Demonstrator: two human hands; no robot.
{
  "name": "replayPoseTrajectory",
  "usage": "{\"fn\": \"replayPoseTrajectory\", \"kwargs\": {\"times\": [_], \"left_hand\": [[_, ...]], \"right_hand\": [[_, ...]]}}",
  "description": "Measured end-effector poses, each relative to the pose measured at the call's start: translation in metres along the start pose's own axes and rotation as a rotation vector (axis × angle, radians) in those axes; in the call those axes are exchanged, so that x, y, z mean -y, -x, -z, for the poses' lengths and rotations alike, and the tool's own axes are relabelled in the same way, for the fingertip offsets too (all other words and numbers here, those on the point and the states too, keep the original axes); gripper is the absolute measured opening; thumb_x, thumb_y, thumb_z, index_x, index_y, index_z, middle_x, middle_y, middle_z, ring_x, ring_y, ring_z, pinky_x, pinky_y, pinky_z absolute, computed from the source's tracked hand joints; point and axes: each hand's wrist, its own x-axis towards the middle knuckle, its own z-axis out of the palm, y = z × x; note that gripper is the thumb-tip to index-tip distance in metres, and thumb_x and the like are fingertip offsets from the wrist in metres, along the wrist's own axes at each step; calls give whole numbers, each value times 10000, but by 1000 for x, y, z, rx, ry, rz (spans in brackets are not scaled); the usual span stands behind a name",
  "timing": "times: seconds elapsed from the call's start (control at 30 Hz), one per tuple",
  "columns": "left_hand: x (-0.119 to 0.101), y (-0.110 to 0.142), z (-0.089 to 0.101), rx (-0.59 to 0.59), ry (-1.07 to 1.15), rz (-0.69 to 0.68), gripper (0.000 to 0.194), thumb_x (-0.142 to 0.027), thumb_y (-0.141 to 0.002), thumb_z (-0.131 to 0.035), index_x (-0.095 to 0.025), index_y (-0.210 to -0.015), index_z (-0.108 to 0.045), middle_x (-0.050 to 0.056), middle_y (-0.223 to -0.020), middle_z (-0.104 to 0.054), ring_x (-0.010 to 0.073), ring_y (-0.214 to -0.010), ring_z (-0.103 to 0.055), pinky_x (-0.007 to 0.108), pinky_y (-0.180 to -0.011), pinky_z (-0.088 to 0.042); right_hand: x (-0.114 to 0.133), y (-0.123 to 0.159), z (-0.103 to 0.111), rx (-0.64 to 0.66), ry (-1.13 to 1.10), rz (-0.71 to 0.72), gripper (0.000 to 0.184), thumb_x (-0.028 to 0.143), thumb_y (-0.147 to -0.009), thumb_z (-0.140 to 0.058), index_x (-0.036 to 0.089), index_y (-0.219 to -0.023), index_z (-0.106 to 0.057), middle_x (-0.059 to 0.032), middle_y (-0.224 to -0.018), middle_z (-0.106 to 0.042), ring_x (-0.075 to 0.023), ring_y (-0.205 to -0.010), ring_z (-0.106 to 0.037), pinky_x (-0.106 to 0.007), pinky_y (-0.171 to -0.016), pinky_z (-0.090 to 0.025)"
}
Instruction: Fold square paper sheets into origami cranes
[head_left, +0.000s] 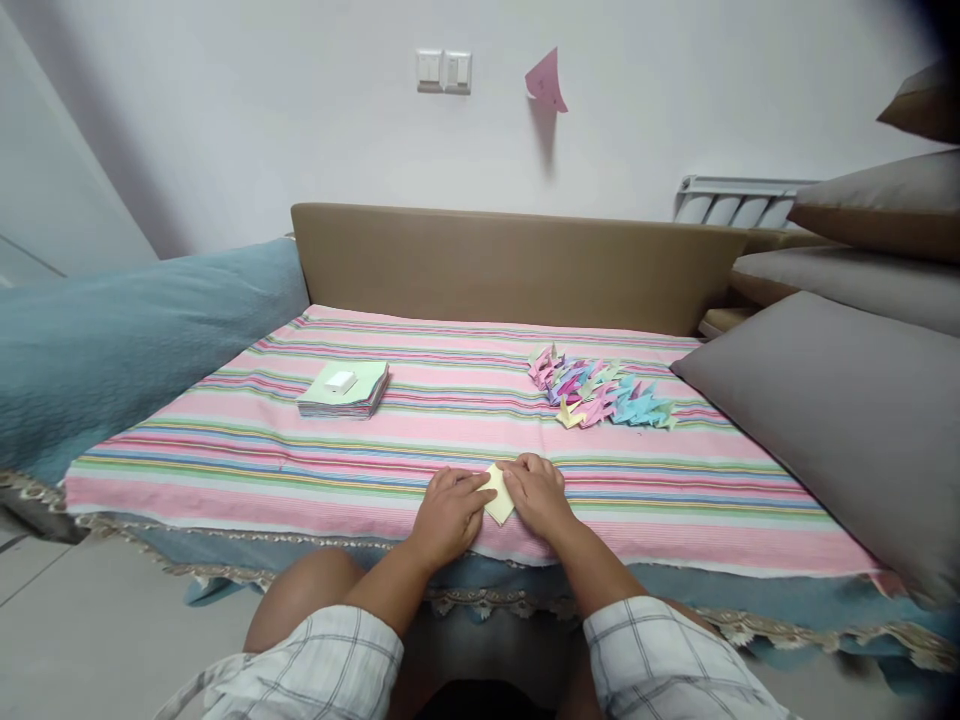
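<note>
A small pale yellow folded paper (499, 494) lies on the striped cloth (300, 470) near its front edge. My left hand (448, 512) presses on the paper's left side with curled fingers. From the other side, my right hand (538, 493) has its fingers bent over the paper's upper right edge. Both hands touch the paper and hide part of it.
A stack of coloured paper sheets (345, 390) with a small white object on top lies at the left. A pile of several folded paper cranes (600, 393) sits at the right. Grey cushions (840, 420) stand right, a blue blanket (127, 340) left, a tan headboard (510, 265) behind.
</note>
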Motion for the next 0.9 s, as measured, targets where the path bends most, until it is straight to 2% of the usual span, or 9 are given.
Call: {"fn": "replayPoseTrajectory", "kwargs": {"times": [0.37, 0.57, 0.73, 0.83, 0.9], "left_hand": [[-1, 0, 1, 27, -9, 2, 353, -169, -817, -502, -328, -1106, -628, 8, -1222, -606, 221, -1069, -495, 482, -963, -349], [1, -1, 0, 13, -3, -11, 332, -180, -822, -506, -322, -1094, -634, 16, -1211, -610, 214, -1064, -501, 468, -961, -359], [2, 0, 0, 26, -7, -13, 333, -186, -825, -504, -320, -1101, -632, 14, -1223, -603, 219, -1072, -493, 469, -964, -356], [1, 0, -1, 18, -19, -11, 330, -187, -826, -504, -316, -1103, -629, 10, -1232, -599, 221, -1066, -492, 473, -964, -355], [1, -1, -2, -1, -32, 6, 322, -195, -831, -504, -314, -1103, -628, 16, -1236, -594, 221, -1059, -493, 479, -965, -355]], "right_hand": [[-4, 7, 5, 9, 99, 118, 363, 292, -875, -448, 338, -1220, -551, -51, -1068, -552, -210, -998, -467, -348, -859, -339], [-11, 15, 16, 8, 95, 142, 307, 259, -867, -456, 312, -1119, -624, -42, -1079, -594, -196, -1021, -498, -353, -883, -325], [-17, 18, 24, 14, 97, 112, 310, 148, -795, -472, 279, -978, -685, -27, -1007, -628, -187, -966, -526, -334, -856, -325], [-15, 18, 23, -47, 86, 107, 295, 121, -780, -457, 248, -905, -692, -31, -977, -637, -189, -941, -526, -332, -859, -324], [-10, 16, 20, -95, 61, 130, 302, 118, -783, -446, 236, -934, -680, -41, -996, -633, -191, -954, -516, -330, -870, -322]]}}
